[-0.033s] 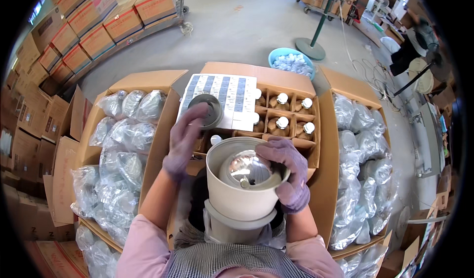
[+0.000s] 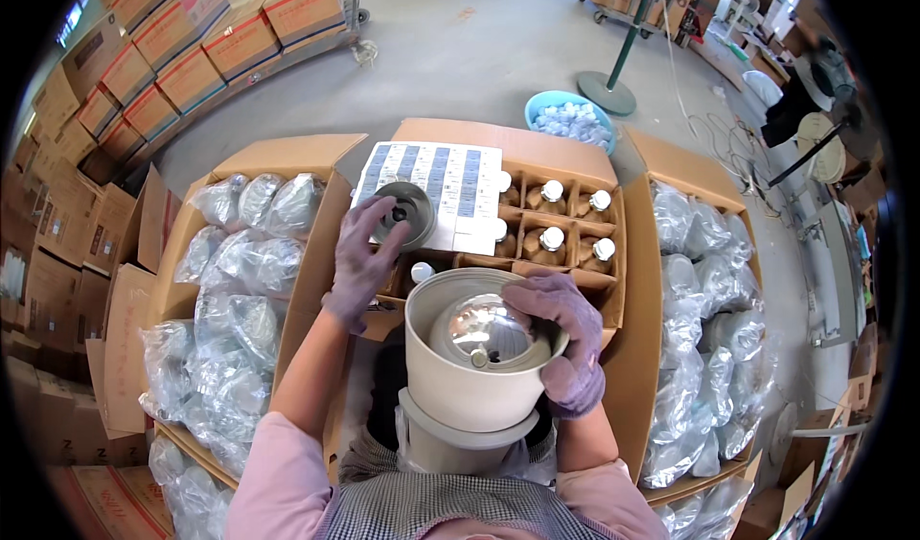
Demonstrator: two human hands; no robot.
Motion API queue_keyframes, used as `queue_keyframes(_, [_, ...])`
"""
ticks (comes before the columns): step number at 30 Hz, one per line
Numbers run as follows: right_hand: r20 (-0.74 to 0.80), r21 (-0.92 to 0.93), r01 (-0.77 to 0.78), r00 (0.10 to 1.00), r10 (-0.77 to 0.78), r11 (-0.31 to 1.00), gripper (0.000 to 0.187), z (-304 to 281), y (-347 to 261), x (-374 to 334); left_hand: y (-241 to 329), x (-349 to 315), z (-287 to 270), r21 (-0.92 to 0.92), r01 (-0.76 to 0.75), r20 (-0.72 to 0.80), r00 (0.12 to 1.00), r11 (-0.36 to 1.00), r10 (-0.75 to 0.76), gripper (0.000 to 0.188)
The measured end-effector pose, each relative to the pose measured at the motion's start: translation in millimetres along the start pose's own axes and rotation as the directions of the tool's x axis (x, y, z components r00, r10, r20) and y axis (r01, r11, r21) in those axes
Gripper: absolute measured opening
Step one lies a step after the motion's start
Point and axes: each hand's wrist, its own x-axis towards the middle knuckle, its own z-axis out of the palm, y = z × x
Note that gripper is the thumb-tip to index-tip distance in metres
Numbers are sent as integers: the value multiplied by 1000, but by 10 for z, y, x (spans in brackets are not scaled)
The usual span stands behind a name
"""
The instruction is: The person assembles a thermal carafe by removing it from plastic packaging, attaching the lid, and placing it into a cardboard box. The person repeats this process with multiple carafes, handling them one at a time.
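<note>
A pale cream round tub (image 2: pixel 474 396) stands in front of my body on a similar lidded bucket (image 2: pixel 470 444). Inside it sits a shiny, mirror-like metal dome (image 2: pixel 486 324) with a small knob at its near side. My right hand (image 2: pixel 563 334), in a purple glove, grips the tub's right rim, its fingertips reaching in toward the dome. A round grey metal dish (image 2: pixel 414 209) with a dark centre lies on printed sheets (image 2: pixel 460 181). Over its near left edge my gloved left hand (image 2: pixel 362 257) spreads its fingers; whether the fingertips touch it I cannot tell.
Under the sheets, a divided carton (image 2: pixel 537 168) holds several brown bottle-like items (image 2: pixel 548 243) with white caps. Open cartons of plastic-wrapped pieces flank me at left (image 2: pixel 230 339) and right (image 2: pixel 685 348). Beyond are a blue basin (image 2: pixel 540 99), a stand base (image 2: pixel 607 92) and stacked boxes (image 2: pixel 244 44).
My left hand has shifted slightly and its blurred fingers now show apart at the dish's edge. My right hand keeps its grip on the tub's rim.
</note>
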Motion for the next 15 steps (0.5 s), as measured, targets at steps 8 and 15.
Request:
queue_keyframes(8, [-20, 121, -53, 998, 55, 991, 75, 41, -12, -20, -1499, 322, 833, 754, -16, -22, 999, 656, 50, 76])
queue_keyframes(15, [-198, 322, -267, 919, 341, 908, 49, -209, 398, 323, -223, 315, 181, 253, -322, -163, 915, 912, 369, 57])
